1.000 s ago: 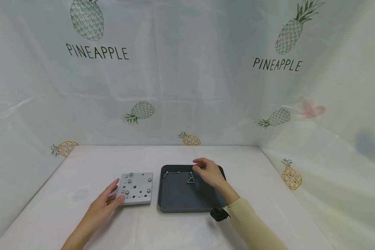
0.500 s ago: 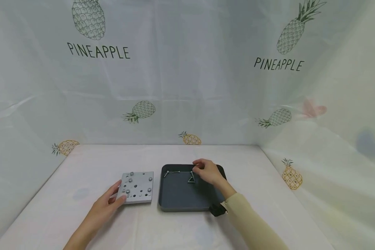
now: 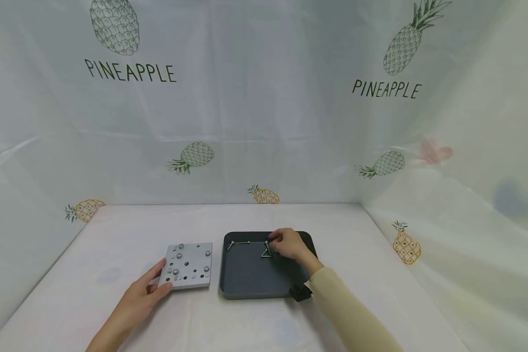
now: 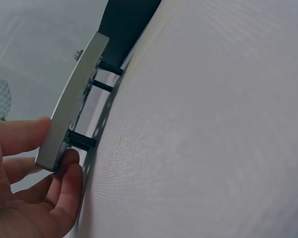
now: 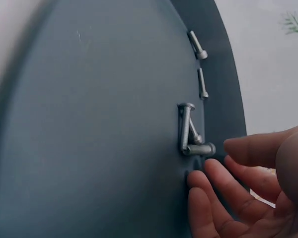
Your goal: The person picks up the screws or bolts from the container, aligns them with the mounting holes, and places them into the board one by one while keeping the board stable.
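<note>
My left hand [image 3: 137,297] holds the left edge of a grey metal plate [image 3: 195,258], thumb at the edge and fingers reaching under it. The plate has holes, and several bolt heads stand on its top. In the left wrist view, dark bolt shanks [image 4: 82,140] jut from the plate's underside toward the table. My right hand [image 3: 290,245] is over the back right of a dark grey tray [image 3: 255,283]. Its thumb and fingers are apart, beside a small cluster of metal bolts [image 5: 186,129], with nothing visibly pinched between them.
Two more loose bolts [image 5: 202,83] lie near the tray's back wall, toward its left corner. A black device [image 3: 300,292] is on the right wrist, by the tray's front edge. White pineapple-print sheeting [image 3: 246,107] rises behind the table [image 3: 229,327].
My right hand has dropped slightly toward the bolts in the tray. My left hand has closed in on the plate's edge. The head view has shifted a little.
</note>
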`<state>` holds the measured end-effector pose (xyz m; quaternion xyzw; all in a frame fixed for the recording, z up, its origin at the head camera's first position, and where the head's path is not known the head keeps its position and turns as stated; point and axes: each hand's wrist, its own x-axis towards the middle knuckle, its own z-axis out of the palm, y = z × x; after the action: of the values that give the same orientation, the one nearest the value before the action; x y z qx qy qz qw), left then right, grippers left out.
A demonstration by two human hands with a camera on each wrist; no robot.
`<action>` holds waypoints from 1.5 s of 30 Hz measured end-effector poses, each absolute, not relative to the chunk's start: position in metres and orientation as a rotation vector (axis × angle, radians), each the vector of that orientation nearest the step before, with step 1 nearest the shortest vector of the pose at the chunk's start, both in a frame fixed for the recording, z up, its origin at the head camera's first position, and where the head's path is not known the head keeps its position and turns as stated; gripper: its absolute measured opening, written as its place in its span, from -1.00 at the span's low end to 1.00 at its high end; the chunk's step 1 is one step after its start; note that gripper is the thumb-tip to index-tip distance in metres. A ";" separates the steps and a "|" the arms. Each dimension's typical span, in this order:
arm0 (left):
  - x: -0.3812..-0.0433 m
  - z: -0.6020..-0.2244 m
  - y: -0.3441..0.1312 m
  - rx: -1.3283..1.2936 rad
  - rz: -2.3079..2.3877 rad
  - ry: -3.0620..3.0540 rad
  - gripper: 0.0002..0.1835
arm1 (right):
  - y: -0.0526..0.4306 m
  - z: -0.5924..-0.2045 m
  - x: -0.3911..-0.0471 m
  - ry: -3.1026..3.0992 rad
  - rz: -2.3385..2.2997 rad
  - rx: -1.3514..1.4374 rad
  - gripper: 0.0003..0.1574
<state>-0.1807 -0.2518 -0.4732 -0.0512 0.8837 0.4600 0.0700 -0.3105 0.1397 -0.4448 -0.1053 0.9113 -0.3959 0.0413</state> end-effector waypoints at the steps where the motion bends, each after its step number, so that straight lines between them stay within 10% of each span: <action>1: -0.181 -0.473 -0.252 -0.157 1.388 2.654 -0.06 | 0.139 -0.446 -0.311 2.790 -1.208 -0.323 -0.64; 45: -0.180 -0.476 -0.253 -0.155 1.418 2.637 -0.06 | 0.134 -0.453 -0.307 2.947 -0.986 -0.428 -0.82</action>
<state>-0.1805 -0.2534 -0.4757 -0.0517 0.8773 0.4717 0.0716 -0.3069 0.1341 -0.4530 -0.1365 0.9394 -0.3143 0.0023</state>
